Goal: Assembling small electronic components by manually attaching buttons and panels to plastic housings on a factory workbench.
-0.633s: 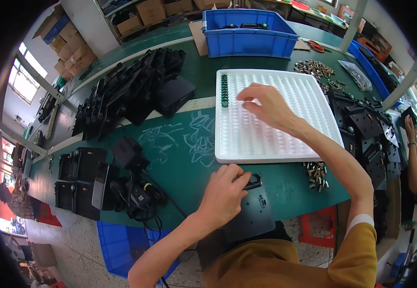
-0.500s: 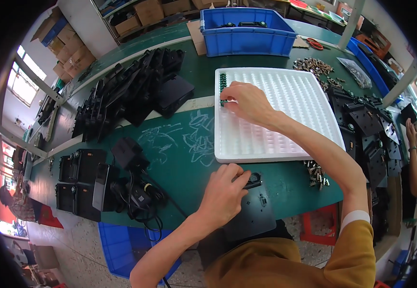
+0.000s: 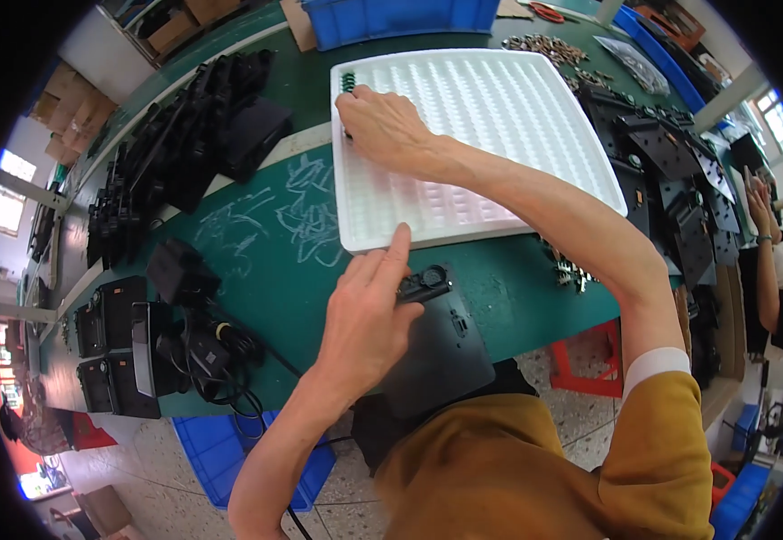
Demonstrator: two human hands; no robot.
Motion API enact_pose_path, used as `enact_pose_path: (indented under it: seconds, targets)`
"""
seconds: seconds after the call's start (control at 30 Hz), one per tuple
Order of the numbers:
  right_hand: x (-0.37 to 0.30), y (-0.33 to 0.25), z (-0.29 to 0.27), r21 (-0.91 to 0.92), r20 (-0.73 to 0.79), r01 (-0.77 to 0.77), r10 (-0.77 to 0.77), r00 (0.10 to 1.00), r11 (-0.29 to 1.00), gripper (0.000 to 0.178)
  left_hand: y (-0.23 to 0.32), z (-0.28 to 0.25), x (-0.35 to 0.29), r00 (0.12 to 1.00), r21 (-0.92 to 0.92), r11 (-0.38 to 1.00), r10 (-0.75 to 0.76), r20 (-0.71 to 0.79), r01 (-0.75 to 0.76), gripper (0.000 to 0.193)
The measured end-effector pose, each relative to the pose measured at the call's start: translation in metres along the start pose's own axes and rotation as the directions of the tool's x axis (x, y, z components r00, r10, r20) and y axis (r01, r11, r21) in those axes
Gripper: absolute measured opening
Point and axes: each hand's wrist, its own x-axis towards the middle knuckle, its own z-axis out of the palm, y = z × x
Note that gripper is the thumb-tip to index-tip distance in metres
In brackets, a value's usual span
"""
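A white foam tray (image 3: 486, 202) with rows of small hollows lies on the green table. Small dark green pieces (image 3: 348, 82) stand along its far left column. My right hand (image 3: 382, 130) reaches over that column, fingers curled down; whatever they pinch is hidden, though a dark bit shows below the fingertips. At the table's near edge sits a flat black plate (image 3: 441, 351) with a black round-ended mechanism (image 3: 427, 283) on its far end. My left hand (image 3: 369, 310) rests beside this mechanism, index finger stretched toward the tray and thumb apart over the plate.
Black assemblies (image 3: 184, 135) pile up at the left, more (image 3: 670, 171) at the right. A black adapter with cables (image 3: 207, 346) lies near left. Metal parts (image 3: 544, 47) heap behind the tray, beside a clear bag (image 3: 634, 65). A blue bin (image 3: 400, 20) stands at the back.
The view has shifted, so the table sits higher and further left. My left index finger has straightened away from the mechanism. My right hand stays at the tray's left column.
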Motion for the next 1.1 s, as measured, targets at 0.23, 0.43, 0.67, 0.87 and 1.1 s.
enact_pose_path:
  seconds: [0.23, 0.43, 0.67, 0.87, 1.1]
  targets:
    - [-0.002, -0.002, -0.019, 0.202, -0.029, -0.149, 0.158, 0.987, 0.968, 0.008, 0.002, 0.003, 0.001, 0.999, -0.032, 0.999, -0.035, 0.015, 0.035, 0.086]
    - [-0.061, -0.036, -0.101, 0.756, 0.073, -0.176, 0.186, 0.98, 0.63, 0.011, -0.006, 0.002, -0.006, 0.999, -0.028, 0.999, -0.025, -0.02, 0.024, 0.088]
    - [-0.167, -0.066, -0.125, 0.725, 0.214, -0.395, 0.36, 0.908, 0.565, 0.011, -0.003, 0.001, -0.001, 1.0, -0.076, 0.997, -0.01, 0.011, 0.011, 0.088]
    - [-0.187, -0.066, -0.101, 0.587, 0.125, -0.34, 0.333, 0.935, 0.734, 0.021, -0.004, 0.003, -0.002, 1.0, -0.074, 0.997, 0.002, -0.011, -0.003, 0.086]
    - [-0.182, -0.067, -0.084, 0.49, -0.063, -0.194, 0.256, 0.964, 0.85, 0.027, -0.004, 0.003, -0.002, 1.0, -0.067, 0.998, 0.002, -0.011, -0.003, 0.087]
